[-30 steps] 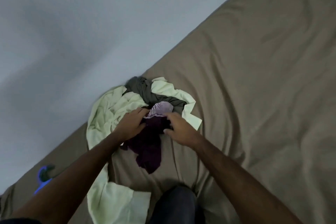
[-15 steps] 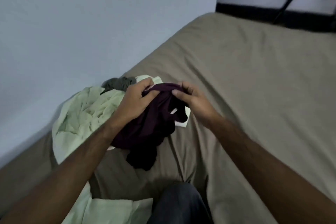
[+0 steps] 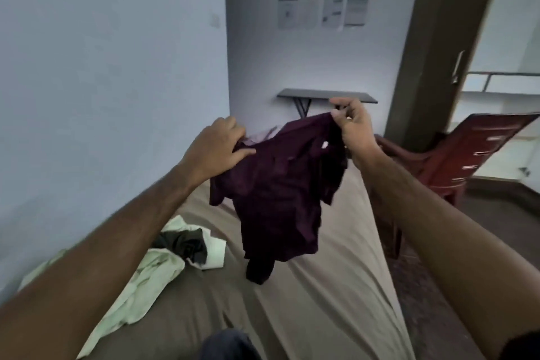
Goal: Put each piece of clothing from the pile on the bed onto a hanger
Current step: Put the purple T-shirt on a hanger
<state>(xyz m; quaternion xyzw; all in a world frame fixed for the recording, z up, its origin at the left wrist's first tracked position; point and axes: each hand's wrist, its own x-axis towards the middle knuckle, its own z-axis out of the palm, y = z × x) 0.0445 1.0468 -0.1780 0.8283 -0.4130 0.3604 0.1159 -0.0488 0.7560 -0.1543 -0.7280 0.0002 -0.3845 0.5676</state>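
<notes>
Clothing lies piled on the bed (image 3: 306,301) at the near left: a pale green garment (image 3: 140,278) with a dark grey garment (image 3: 187,245) bunched on it. Above the bed hangs a dark purple shirt (image 3: 280,199), clear of the pile, its lowest fold just over the sheet. Left hand (image 3: 213,152) has its grip closed on the shirt's upper left edge; right hand (image 3: 355,126) pinches the upper right edge. Beyond stand a red chair (image 3: 455,161) and a wall-side desk (image 3: 324,95).

No text can be read; print on the wall papers (image 3: 323,12) is too blurred, and no labels are seen elsewhere.
</notes>
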